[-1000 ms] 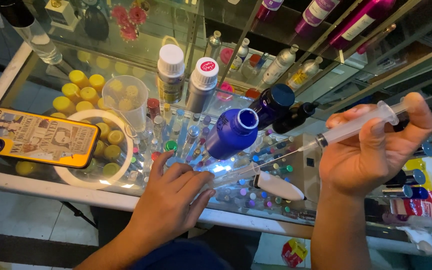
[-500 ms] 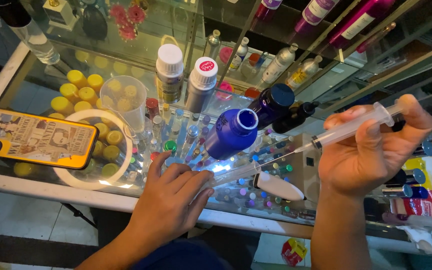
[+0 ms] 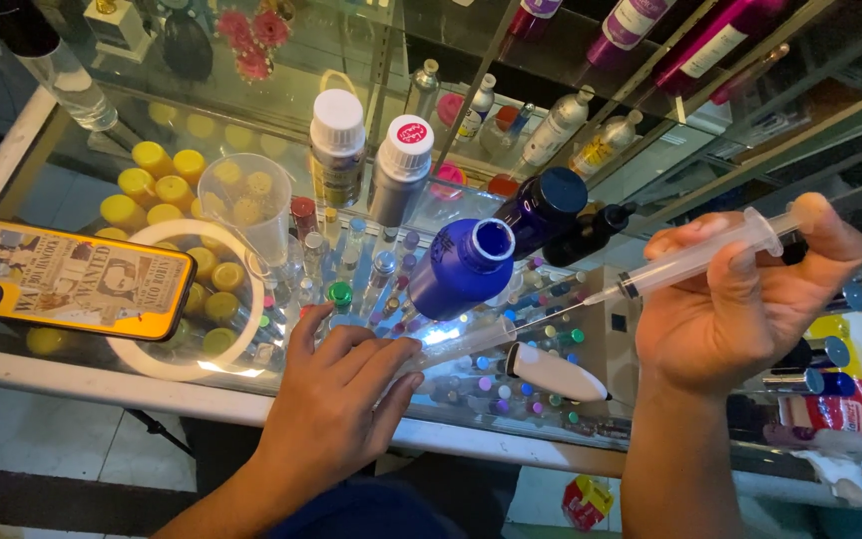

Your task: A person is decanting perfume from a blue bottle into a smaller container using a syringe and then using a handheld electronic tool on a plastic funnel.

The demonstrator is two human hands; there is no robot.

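The right hand (image 3: pixel 740 309) is up above the glass desk (image 3: pixel 72 374). Its grip is clenched around a clear syringe (image 3: pixel 695 258). The fingers wrap the barrel and the thumb sits on the far end, on the plunger. The syringe lies slanted, and its thin needle points down and to the left. The needle tip goes toward the mouth of a thin clear tube (image 3: pixel 461 342).

The left hand (image 3: pixel 336 399) rests low on the desk, near its front edge. Its grip is closed on that clear tube, with the fingers pinching the near end. The tube sticks out to the right of the fingers and tilts up a little.

Just behind the tube stands an open blue bottle (image 3: pixel 463 266) with no cap, leaning a bit. A darker blue bottle with a black cap (image 3: pixel 543 207) stands right beside it. A white pen-shaped thing with a dark tip (image 3: pixel 554 371) lies on the glass just to the right of the tube.

Further back stand two tall bottles with white caps (image 3: pixel 371 160). A clear measuring cup (image 3: pixel 248 205) stands to their left. A phone in a yellow case (image 3: pixel 64 279) lies flat on the left side of the desk, partly over a white ring (image 3: pixel 152 351). Under the glass there are many yellow caps (image 3: pixel 157 180) and lots of tiny bottles with coloured tops (image 3: pixel 351 269). Pink and purple bottles (image 3: pixel 670 35) lean on a shelf at the back.
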